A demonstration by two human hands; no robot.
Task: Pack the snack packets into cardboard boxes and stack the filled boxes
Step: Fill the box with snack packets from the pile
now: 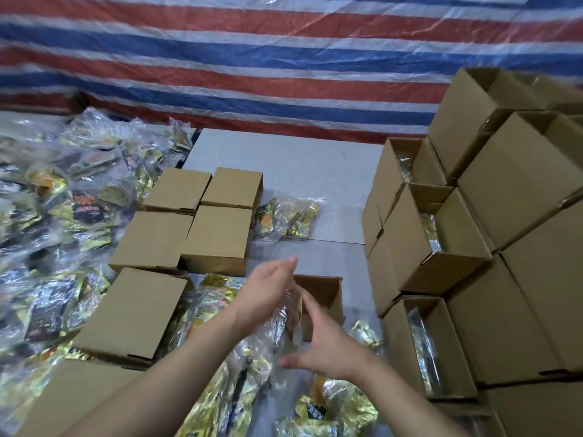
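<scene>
- Clear plastic wrapping gold-and-black sachets: this snack packet (277, 313) sits between the two hands, at the mouth of the open box (321, 298) lying on its side on the grey floor tiles (284, 159), probably so it can slide straight in.
- The left hand (268, 291) presses the packet with fingers straight; the right hand (328, 345) also looks flat against it. Blur hides whether any finger curls round the plastic.
- More packets lie near the bottom edge of the floor around the forearms, within easy reach; one loose packet (285, 219) lies further out, beside the empty boxes (202, 216), which stand mouth-down in a cluster, likely awaiting filling.
- The filled boxes (441, 247) are stacked along the right edge, openings facing the person, wrappers visible inside.
- A heap of packets (63, 200) covers the left side.
- A red, white and blue striped tarpaulin (284, 58) hangs behind.
- Printing on the packets is too blurred to read.
</scene>
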